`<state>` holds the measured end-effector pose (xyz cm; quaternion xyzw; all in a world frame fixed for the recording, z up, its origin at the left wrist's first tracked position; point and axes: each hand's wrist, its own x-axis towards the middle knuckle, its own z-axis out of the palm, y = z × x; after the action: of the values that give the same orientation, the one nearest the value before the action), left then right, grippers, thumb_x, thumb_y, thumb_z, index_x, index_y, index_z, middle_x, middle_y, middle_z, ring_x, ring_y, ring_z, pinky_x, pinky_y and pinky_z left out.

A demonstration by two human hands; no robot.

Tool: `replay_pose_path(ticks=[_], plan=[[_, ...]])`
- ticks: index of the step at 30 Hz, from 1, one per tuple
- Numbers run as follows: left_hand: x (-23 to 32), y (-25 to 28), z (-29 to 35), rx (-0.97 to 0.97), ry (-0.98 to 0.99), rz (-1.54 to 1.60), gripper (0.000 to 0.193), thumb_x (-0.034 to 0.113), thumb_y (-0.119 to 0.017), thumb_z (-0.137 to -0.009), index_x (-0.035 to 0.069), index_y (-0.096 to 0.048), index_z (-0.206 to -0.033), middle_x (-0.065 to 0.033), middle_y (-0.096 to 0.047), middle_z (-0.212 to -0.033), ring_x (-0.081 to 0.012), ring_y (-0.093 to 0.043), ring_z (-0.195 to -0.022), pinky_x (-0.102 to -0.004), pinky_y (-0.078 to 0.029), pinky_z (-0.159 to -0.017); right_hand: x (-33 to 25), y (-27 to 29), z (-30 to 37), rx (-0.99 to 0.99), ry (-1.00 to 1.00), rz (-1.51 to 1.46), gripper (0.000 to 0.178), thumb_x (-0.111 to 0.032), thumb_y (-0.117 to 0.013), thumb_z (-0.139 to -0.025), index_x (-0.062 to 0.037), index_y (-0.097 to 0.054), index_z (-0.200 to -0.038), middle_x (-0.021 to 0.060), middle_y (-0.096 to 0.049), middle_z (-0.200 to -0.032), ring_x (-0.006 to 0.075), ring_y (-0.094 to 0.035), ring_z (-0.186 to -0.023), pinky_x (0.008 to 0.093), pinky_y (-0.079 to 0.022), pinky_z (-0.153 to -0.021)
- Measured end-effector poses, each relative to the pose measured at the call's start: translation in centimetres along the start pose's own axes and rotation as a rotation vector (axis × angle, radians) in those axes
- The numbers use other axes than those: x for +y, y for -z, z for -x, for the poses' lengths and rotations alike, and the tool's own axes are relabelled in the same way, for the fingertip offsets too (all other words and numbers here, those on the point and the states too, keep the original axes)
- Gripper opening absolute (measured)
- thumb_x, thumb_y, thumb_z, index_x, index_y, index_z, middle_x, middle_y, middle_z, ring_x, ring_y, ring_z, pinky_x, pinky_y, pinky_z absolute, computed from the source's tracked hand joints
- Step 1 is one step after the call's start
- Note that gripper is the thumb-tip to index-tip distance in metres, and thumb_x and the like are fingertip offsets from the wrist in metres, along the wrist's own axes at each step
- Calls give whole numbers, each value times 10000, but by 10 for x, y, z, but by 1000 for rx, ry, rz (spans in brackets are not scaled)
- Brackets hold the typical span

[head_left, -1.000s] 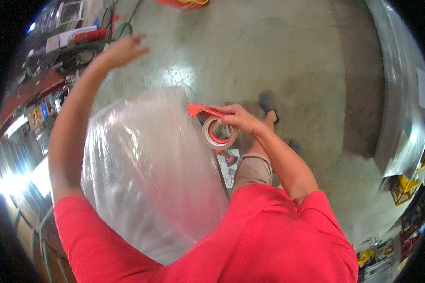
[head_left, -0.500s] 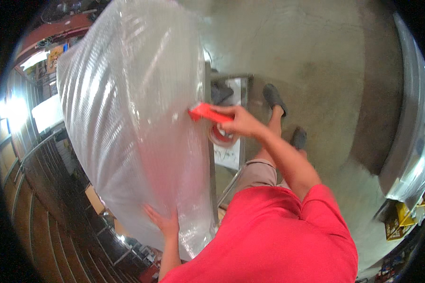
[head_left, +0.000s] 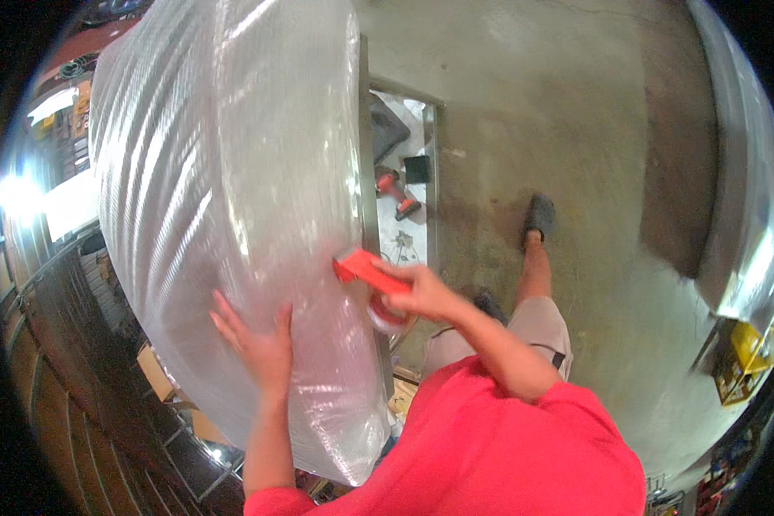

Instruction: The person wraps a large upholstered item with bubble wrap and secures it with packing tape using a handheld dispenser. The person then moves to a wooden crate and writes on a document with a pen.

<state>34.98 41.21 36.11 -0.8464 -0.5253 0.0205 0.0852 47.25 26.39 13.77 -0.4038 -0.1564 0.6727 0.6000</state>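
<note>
A long bulky item wrapped in clear bubble wrap (head_left: 292,155) fills the view's left half, its surface creased and shiny. My right hand (head_left: 426,297) is closed round a red tape dispenser (head_left: 371,273), whose front end is at the wrap near its right edge. The roll of tape (head_left: 388,313) hangs below the dispenser, beside my fingers. My left hand (head_left: 256,348) lies on the wrap to the left, fingers spread and holding nothing. Whether tape runs from the dispenser onto the wrap cannot be made out.
Under the wrapped item's right side, a low shelf (head_left: 420,234) carries a red cordless drill (head_left: 396,194) and a small black block (head_left: 417,169). Another wrapped item (head_left: 748,215) stands at the far right, above a yellow crate (head_left: 740,357). Cardboard boxes (head_left: 156,375) sit at lower left.
My feet have shifted as I step along the wrapped item. The dispenser has come nearer to my left hand, which now lies farther up the wrap. More of the low shelf shows.
</note>
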Motion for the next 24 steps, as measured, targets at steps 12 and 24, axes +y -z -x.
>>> replay_pose_path(ticks=[12, 24], plan=[[-77, -19, 144, -503, -1179, -809, 775, 586, -660, -832, 66, -561, -1398, -135, -423, -1549, -298, -314, -1479, -594, -98, -1221, 130, -79, 91, 62, 309, 115, 678, -309, -710, -802, -17, -574, -1399, 15, -692, -1133, 106, -593, -1026, 290, -479, -903], [-74, -41, 150, -425, -1178, -820, 574, 474, -725, -820, 15, -670, -1161, -162, -635, -1227, -294, -561, -1251, -588, -263, -1177, 293, -223, 198, 99, 185, 13, 694, -183, -714, -772, -70, -546, -1436, -45, -635, -1005, 70, -525, -852, 254, -467, -802]])
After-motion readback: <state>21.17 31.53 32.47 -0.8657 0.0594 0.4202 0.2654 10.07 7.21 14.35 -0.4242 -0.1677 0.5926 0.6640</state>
